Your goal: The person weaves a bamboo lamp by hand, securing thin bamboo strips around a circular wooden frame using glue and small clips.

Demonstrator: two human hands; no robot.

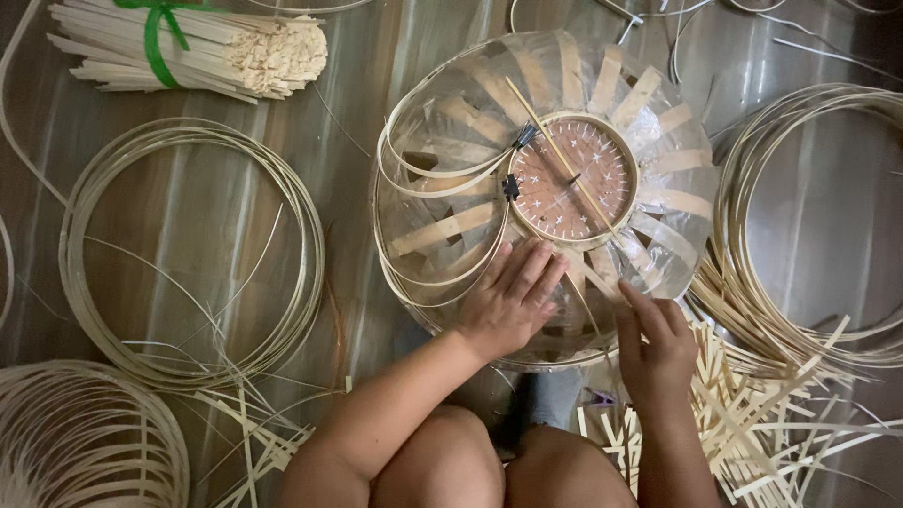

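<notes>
- The domed basket frame of pale bamboo slats over clear plastic (442, 226) lies upside down on the floor, just in front of the person's knees.
- Left hand (508, 301) presses flat on the near side, fingers spread, holding nothing.
- Right hand (654, 343) pinches a slat end at the rim; the grip is narrow.
- Most slats already fan out from the round woven centre disc (572, 179) (two dark clips hold its rim); the near rim looks unfinished.
- Loose bamboo strips (752, 414) and coiled hoops (188, 249) lie alongside.
</notes>
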